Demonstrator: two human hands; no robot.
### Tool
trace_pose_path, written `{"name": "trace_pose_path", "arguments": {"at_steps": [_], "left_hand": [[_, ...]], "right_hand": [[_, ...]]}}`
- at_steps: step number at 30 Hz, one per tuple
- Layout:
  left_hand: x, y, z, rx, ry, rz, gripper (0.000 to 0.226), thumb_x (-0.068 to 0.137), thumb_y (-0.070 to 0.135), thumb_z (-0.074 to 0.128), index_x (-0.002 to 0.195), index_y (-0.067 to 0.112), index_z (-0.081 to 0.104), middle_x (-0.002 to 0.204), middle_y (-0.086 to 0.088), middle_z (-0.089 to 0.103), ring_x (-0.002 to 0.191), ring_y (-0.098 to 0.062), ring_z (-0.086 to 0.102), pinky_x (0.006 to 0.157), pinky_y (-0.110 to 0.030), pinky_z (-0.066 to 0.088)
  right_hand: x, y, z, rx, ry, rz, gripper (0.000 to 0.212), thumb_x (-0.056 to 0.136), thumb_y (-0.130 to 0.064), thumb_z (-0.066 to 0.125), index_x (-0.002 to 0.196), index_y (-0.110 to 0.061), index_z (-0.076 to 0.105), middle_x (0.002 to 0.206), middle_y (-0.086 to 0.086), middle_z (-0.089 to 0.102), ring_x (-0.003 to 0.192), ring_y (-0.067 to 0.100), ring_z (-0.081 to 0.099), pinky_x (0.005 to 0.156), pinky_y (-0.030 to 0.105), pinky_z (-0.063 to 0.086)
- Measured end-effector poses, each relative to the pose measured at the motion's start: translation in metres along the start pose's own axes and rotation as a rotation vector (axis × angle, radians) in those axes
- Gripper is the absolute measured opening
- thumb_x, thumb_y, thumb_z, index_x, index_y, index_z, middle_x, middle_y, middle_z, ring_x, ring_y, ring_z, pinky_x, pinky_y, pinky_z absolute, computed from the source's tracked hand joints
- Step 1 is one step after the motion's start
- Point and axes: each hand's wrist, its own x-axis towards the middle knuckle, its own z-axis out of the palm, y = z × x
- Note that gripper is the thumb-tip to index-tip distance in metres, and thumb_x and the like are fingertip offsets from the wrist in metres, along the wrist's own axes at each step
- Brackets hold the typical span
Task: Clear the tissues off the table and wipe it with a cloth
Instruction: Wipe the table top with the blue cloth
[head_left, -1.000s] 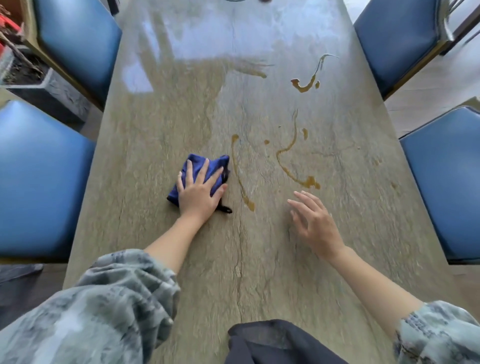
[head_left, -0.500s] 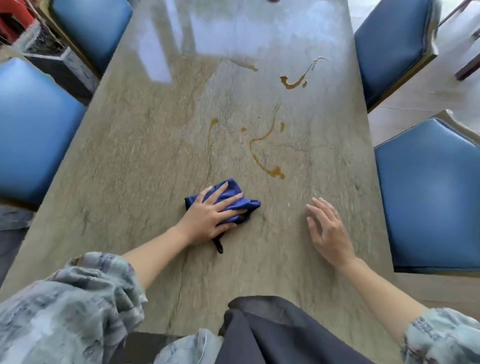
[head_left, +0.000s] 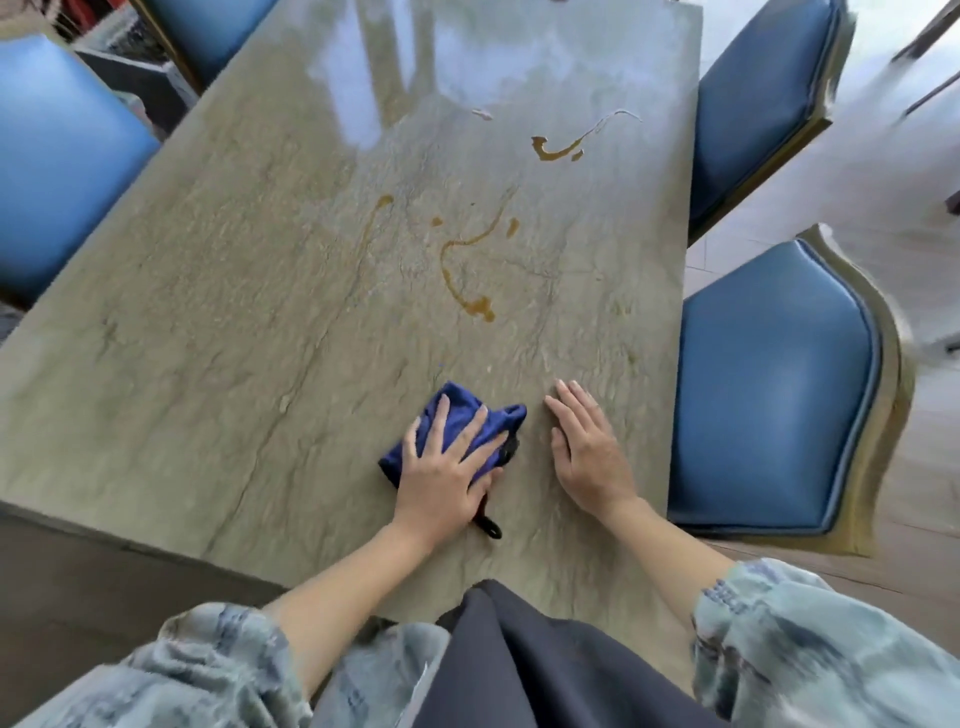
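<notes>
My left hand (head_left: 441, 480) presses the blue cloth (head_left: 457, 421) flat, fingers spread. My right hand (head_left: 589, 452) rests open on the tabletop (head_left: 234, 312) beside it.

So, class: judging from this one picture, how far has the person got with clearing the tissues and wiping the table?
Done: no tissues show on the table. In hand: the left hand presses the blue cloth flat near the front edge, and the right hand rests beside it. Left: the brown spill streaks farther up are not yet wiped.

Contents: one worktop (head_left: 208, 322), one blue cloth (head_left: 457, 415), two hands, left (head_left: 441, 480) and right (head_left: 587, 457), four blue chairs, several brown spills.
</notes>
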Motion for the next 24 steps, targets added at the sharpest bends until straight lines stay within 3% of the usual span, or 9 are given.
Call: {"name": "trace_pose_path", "arguments": {"at_steps": [3, 5, 10, 13, 15, 19, 22, 24], "left_hand": [[0.003, -0.017, 0.000, -0.009, 0.003, 0.161, 0.045, 0.093, 0.053, 0.041, 0.137, 0.040, 0.045, 0.152, 0.010, 0.034, 0.143, -0.033, 0.024, 0.107, -0.057, 0.025], [0.017, -0.039, 0.001, 0.009, -0.001, 0.143, 0.046, 0.093, 0.053, 0.041, 0.137, 0.040, 0.045, 0.151, 0.010, 0.036, 0.143, -0.031, 0.026, 0.108, -0.058, 0.025], [0.062, -0.058, -0.005, -0.062, -0.024, -0.377, 0.052, 0.093, 0.057, 0.030, 0.140, 0.038, 0.041, 0.152, 0.005, 0.035, 0.144, -0.037, 0.016, 0.114, -0.059, 0.007], [0.068, -0.033, -0.005, -0.063, -0.047, -0.483, 0.055, 0.092, 0.057, 0.027, 0.141, 0.036, 0.040, 0.154, 0.002, 0.031, 0.144, -0.040, 0.013, 0.114, -0.057, 0.007], [0.056, -0.016, -0.004, -0.071, -0.055, -0.388, 0.054, 0.092, 0.056, 0.028, 0.140, 0.036, 0.042, 0.153, 0.001, 0.034, 0.143, -0.040, 0.017, 0.114, -0.058, 0.012], [0.004, -0.006, -0.002, -0.006, -0.072, -0.007, 0.051, 0.095, 0.056, 0.032, 0.142, 0.037, 0.039, 0.153, 0.005, 0.032, 0.144, -0.035, 0.020, 0.113, -0.056, 0.018], [-0.031, -0.036, -0.009, 0.018, -0.065, 0.188, 0.051, 0.096, 0.055, 0.031, 0.141, 0.034, 0.042, 0.153, 0.005, 0.032, 0.144, -0.033, 0.021, 0.114, -0.053, 0.017], [-0.042, -0.068, -0.016, 0.035, -0.060, 0.212, 0.051, 0.095, 0.055, 0.032, 0.140, 0.033, 0.045, 0.152, 0.004, 0.035, 0.143, -0.032, 0.024, 0.113, -0.053, 0.019]], "right_hand": [[0.000, 0.001, 0.000, 0.010, 0.000, -0.010, 0.047, 0.097, -0.029, 0.033, 0.139, -0.010, 0.046, 0.151, 0.004, 0.035, 0.144, 0.016, 0.020, 0.118, 0.037, 0.020], [-0.001, 0.001, 0.002, 0.016, 0.010, -0.004, 0.047, 0.098, -0.031, 0.033, 0.137, -0.010, 0.048, 0.151, 0.005, 0.035, 0.144, 0.017, 0.020, 0.118, 0.036, 0.019], [-0.001, 0.002, 0.002, -0.008, 0.003, -0.005, 0.047, 0.099, -0.033, 0.034, 0.137, -0.009, 0.046, 0.151, 0.007, 0.035, 0.145, 0.017, 0.018, 0.119, 0.035, 0.017], [-0.001, 0.001, 0.002, -0.020, 0.004, -0.016, 0.047, 0.099, -0.033, 0.034, 0.136, -0.008, 0.047, 0.151, 0.008, 0.036, 0.145, 0.019, 0.019, 0.119, 0.036, 0.017], [-0.001, 0.000, 0.001, -0.021, 0.004, -0.013, 0.047, 0.098, -0.032, 0.032, 0.136, -0.007, 0.047, 0.150, 0.010, 0.036, 0.144, 0.021, 0.021, 0.119, 0.035, 0.015], [-0.002, -0.002, 0.002, -0.049, -0.013, -0.021, 0.052, 0.097, -0.033, 0.029, 0.137, -0.005, 0.045, 0.151, 0.013, 0.034, 0.144, 0.024, 0.020, 0.120, 0.036, 0.010], [-0.006, -0.003, 0.002, -0.047, -0.021, -0.012, 0.054, 0.096, -0.035, 0.027, 0.138, -0.005, 0.044, 0.152, 0.013, 0.032, 0.145, 0.023, 0.018, 0.120, 0.038, 0.007], [-0.011, -0.005, 0.001, -0.032, -0.020, -0.009, 0.054, 0.097, -0.035, 0.026, 0.139, -0.006, 0.042, 0.153, 0.012, 0.030, 0.146, 0.022, 0.015, 0.120, 0.040, 0.006]]}}
